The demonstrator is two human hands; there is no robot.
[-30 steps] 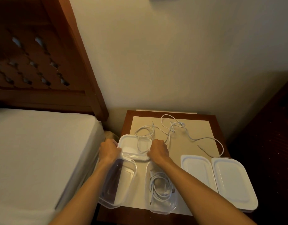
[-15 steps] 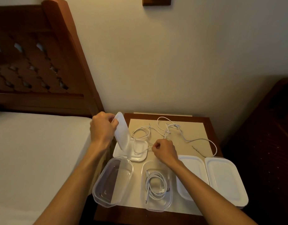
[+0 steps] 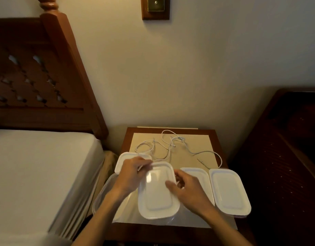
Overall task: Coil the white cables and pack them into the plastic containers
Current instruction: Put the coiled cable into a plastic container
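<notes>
Two hands work over one white lid [image 3: 158, 190], and we begin with them. The left hand [image 3: 133, 174] grips the far left corner of this lid, its fingers curled over the rim. The right hand [image 3: 185, 187] is at the lid's right edge with bent fingers; we cannot tell if they pinch the edge or only touch it, because the hand is blurred. The lid lies over a container in the middle of the desk [image 3: 126, 137], and we cannot see what is under it. Just to its left stands a clear open container [image 3: 103, 194], partly covered by the left forearm. Behind the left hand a second white lid [image 3: 125, 158] lies flat. To the right of the right hand are two more containers with white lids on them: the near one [image 3: 197, 174] is partly hidden by the hand, and the far right one [image 3: 229, 190] is touching it side by side. At the back of the desk, on a beige mat [image 3: 203, 144], the loose white cables [image 3: 171, 144] lie tangled and not coiled. A bed [image 3: 37, 166] with a wooden headboard [image 3: 46, 77] is on the left.
</notes>
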